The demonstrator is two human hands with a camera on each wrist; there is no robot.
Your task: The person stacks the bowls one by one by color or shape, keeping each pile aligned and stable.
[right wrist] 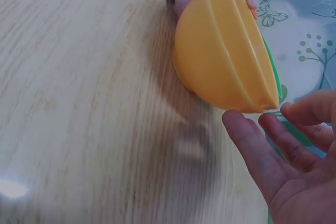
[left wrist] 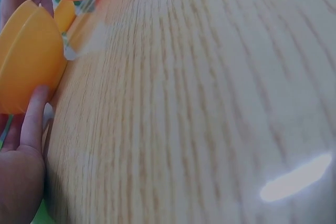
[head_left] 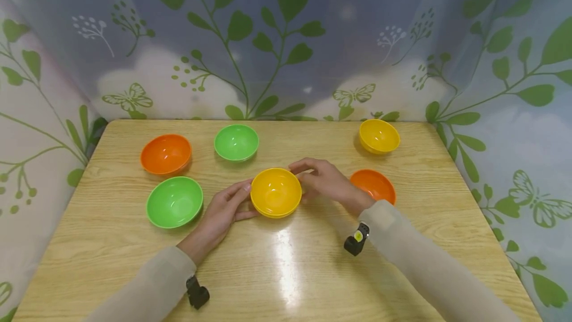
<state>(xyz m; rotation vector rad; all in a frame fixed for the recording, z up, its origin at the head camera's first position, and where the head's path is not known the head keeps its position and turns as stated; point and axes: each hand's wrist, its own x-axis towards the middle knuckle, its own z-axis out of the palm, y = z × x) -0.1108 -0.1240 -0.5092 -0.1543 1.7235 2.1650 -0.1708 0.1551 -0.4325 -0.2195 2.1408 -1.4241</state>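
Two yellow bowls (head_left: 276,193), one nested in the other, stand at the middle of the table; their doubled rims show in the right wrist view. My left hand (head_left: 219,215) holds the stack from its left side, thumb by the rim and a finger against the lower wall. On the opposite side is my right hand (head_left: 328,183), its fingers spread and loosely bent. Its fingertips are at the rim of the yellow bowls (right wrist: 220,51); whether they touch I cannot tell. Behind the right wrist, an orange bowl (head_left: 373,183) is partly hidden.
Left of the hands are an orange bowl (head_left: 166,154) and a green bowl (head_left: 175,202). Another green bowl (head_left: 237,142) stands toward the back, and a yellow bowl (head_left: 379,136) at the back right. The wooden table (head_left: 250,277) meets a patterned curtain (head_left: 277,63).
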